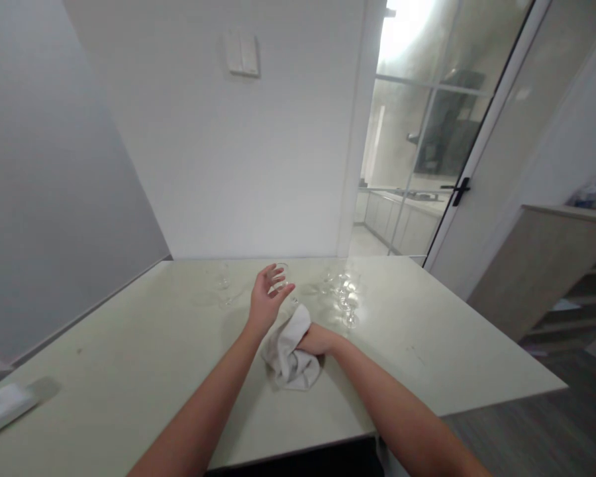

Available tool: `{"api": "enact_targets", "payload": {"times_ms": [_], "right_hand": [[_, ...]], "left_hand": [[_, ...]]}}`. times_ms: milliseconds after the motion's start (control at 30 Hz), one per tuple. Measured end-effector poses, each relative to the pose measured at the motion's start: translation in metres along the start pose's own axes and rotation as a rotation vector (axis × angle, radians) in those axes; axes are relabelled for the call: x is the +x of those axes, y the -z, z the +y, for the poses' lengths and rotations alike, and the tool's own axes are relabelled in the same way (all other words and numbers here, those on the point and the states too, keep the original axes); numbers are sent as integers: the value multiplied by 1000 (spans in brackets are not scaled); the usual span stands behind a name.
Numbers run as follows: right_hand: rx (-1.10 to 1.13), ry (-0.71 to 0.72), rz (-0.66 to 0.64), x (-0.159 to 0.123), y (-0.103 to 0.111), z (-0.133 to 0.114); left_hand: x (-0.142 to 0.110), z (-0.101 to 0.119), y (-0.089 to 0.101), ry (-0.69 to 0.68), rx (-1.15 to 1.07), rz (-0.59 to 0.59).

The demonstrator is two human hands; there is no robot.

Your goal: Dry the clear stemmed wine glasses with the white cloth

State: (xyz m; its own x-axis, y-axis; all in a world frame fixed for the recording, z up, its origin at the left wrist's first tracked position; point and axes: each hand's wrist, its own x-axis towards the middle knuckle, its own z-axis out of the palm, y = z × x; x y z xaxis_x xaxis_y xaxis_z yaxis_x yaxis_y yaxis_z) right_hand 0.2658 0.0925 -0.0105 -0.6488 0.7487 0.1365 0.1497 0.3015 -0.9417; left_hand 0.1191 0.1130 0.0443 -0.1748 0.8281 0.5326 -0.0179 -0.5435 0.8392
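My left hand [267,298] is raised over the pale table [129,358], its fingers curled around the bowl of a clear wine glass [279,275]. Just below and to the right, my right hand [318,341] is closed on a crumpled white cloth [291,354] that rests on the tabletop; the cloth covers most of its fingers. Several more clear stemmed glasses [346,295] stand in a cluster to the right of my hands, and one or two faint ones [223,285] stand to the left near the wall.
A white flat object [2,407] lies at the table's near left edge. A glass door [442,132] with a black handle stands behind right. A wooden shelf unit [556,278] is at far right. White walls close the left and back.
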Motion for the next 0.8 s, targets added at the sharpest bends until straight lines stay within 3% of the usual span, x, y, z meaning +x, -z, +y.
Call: {"api": "enact_targets", "payload": {"times_ms": [167,367,500,633,733,800], "right_hand": [[-138,96,-28,-2,-1,-11],[-319,118,-99,-2,3,-17],[-311,154,-116,1,3,-10],[-354,104,-102,4,2,-8],[-423,48,-110,4,1,-9],[-462,17,-119,4,1,-7]], "left_hand": [[14,-14,-37,161,88,-121],[13,-38,-69,207,125,-192],[8,-43,-71,224,158,-225],[4,-45,-60,284,388,-265],[4,-48,-52,374,550,-373],[3,-50,-49,449,526,-483]]}}
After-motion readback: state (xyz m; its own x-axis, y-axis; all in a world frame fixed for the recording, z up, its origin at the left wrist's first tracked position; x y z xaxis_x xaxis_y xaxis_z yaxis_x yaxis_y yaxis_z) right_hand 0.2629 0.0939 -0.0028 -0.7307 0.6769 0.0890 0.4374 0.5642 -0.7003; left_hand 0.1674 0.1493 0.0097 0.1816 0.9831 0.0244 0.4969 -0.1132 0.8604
